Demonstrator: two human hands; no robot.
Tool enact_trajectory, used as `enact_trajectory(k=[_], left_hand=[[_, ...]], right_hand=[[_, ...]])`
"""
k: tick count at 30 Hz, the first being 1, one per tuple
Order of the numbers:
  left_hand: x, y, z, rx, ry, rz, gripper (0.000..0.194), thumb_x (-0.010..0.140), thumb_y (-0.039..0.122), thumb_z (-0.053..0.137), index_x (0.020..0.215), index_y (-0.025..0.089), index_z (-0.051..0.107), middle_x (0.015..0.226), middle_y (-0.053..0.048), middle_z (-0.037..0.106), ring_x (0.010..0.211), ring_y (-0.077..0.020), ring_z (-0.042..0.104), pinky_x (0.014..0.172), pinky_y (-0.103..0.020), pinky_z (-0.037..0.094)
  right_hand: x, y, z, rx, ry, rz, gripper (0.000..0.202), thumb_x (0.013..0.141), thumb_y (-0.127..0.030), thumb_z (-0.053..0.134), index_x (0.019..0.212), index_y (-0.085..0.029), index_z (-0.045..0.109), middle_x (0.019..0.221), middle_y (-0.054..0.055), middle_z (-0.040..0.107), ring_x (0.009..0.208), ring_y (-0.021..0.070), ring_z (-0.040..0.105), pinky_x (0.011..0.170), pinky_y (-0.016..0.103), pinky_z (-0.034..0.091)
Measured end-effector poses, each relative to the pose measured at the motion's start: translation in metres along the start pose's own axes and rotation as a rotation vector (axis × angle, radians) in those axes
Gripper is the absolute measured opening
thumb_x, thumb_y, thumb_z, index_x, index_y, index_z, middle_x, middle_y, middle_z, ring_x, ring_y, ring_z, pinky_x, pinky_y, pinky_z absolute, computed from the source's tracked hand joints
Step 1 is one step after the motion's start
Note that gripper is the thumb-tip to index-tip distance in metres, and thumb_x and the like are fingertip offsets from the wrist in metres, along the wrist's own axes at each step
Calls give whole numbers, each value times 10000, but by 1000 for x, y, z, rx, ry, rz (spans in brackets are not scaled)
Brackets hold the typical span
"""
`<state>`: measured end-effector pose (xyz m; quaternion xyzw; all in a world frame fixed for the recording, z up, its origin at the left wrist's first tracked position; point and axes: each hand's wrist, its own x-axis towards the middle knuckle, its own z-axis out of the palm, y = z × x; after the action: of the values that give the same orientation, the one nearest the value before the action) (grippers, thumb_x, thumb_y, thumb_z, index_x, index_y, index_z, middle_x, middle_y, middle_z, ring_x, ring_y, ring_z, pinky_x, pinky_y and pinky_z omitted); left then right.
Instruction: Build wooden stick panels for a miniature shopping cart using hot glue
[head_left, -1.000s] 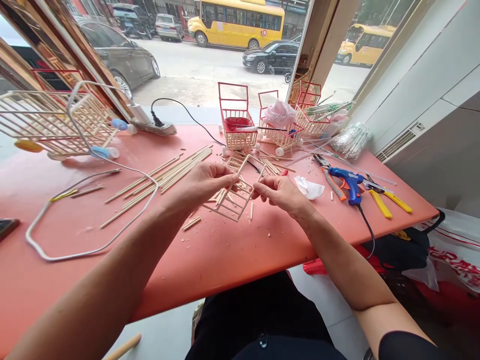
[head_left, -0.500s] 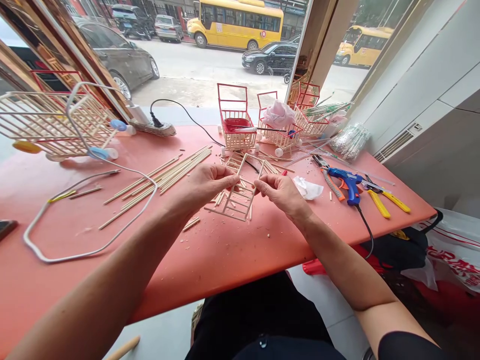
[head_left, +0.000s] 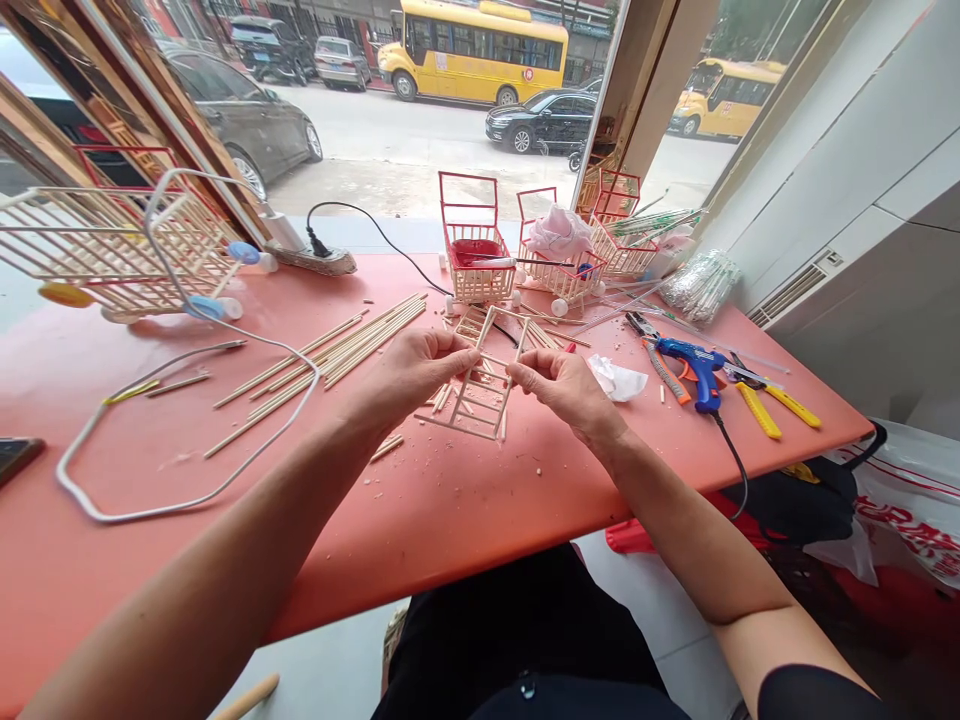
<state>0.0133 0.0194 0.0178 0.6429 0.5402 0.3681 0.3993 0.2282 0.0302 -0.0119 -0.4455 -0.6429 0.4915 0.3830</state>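
Observation:
Between my two hands is a small frame of thin wooden sticks, tilted above the table, with several crossbars. My left hand pinches its left side between thumb and fingers. On the opposite side, my right hand pinches the right stick the same way. Short cut sticks and wood crumbs lie under and around the frame. Long wooden sticks lie in a loose bundle left of my left hand. A crumpled white tissue is just right of my right hand.
Small stick-built carts stand along the back; a larger cart is at left. A white cable loops across the left. At right lie a blue glue gun, yellow-handled pliers and a packet of sticks. The pink table ends near my lap.
The view has shifted slightly, so the scene sits a little further right. Both hands keep their pinch on the stick frame, which has hardly moved.

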Motion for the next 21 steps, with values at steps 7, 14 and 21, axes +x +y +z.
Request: enact_trajectory(k=[7,14,21], left_hand=[[1,-6,1,55,7,37,281,814,439,691,737,184,783,674,-16,688,637,-149,540,586,-256,373],[2,-10,5,29,16,62,275,825,419,685,736,180,789,735,-30,747,720,-168,627,710,-268,446],[1,-7,7,24,31,43,266,803,413,693,724,175,782,722,-32,746,702,-164,617,687,-270,434]], right_hand=[[-1,1,4,-50,56,-37,374,814,-542,749,810,-180,656,812,25,700,747,144,598,741,294,490],[-1,4,10,-68,131,-87,323,834,-504,693,820,-191,618,815,15,662,758,147,590,744,296,486],[-2,4,10,-64,140,-75,301,836,-491,674,830,-195,617,822,20,674,779,154,608,770,302,502]])
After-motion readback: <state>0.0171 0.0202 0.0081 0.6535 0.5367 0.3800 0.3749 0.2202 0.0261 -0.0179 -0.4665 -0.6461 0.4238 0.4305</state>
